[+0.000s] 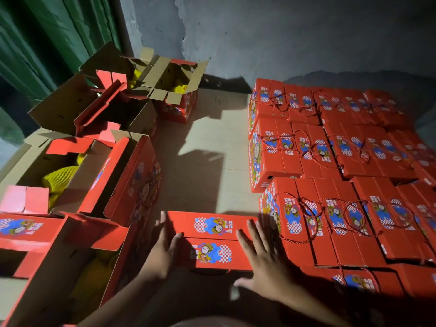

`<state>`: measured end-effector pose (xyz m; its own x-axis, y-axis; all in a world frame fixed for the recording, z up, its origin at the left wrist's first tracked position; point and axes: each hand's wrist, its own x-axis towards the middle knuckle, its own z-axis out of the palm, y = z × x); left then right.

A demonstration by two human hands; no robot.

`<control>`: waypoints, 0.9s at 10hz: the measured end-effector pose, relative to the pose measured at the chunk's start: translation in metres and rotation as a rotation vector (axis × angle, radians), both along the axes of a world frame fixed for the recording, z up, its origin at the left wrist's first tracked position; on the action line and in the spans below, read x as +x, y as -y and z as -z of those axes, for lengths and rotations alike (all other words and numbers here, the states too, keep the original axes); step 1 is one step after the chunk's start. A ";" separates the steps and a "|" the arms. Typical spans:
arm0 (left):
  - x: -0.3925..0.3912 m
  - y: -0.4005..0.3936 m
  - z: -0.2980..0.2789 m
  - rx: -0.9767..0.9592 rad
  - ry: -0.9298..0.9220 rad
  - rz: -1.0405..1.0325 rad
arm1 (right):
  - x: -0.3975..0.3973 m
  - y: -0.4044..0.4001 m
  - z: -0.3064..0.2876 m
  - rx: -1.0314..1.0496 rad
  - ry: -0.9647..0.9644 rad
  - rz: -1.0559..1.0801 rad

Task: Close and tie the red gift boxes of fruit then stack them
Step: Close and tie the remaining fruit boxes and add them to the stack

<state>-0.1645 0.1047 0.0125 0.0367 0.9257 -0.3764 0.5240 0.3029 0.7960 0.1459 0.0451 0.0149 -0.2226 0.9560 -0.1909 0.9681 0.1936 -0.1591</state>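
Observation:
A red gift box [212, 239] with its two top flaps folded down lies on the floor right in front of me. My left hand [162, 246] presses flat against its left end, fingers spread. My right hand [262, 256] lies flat on its right end, fingers spread over the lid. No cord shows on this box. To the right stands a stack of closed red boxes [330, 161] tied with red cord handles. On the left, several open red boxes [77, 175] hold fruit in yellow foam netting [59, 178].
A cardboard sheet [212, 142] covers the floor between the open boxes and the stack. A grey wall [283, 38] rises behind, and a green shutter [47, 38] stands at the far left. More open boxes [172, 88] sit at the back.

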 end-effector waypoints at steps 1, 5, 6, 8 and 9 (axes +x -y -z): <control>0.005 0.002 0.002 -0.232 0.205 -0.194 | -0.012 0.009 0.006 0.070 0.063 0.029; 0.006 0.004 -0.021 -0.525 0.384 -0.481 | -0.052 -0.084 -0.022 -0.131 -0.197 0.240; 0.007 0.001 -0.022 -0.564 0.485 -0.520 | -0.044 -0.125 -0.034 -0.271 -0.162 0.336; -0.001 -0.003 -0.012 -0.449 0.595 -0.622 | -0.063 -0.152 -0.058 -0.387 -0.652 0.399; -0.045 0.061 0.059 -0.569 0.646 -0.548 | -0.070 -0.152 -0.082 -0.381 -0.717 0.388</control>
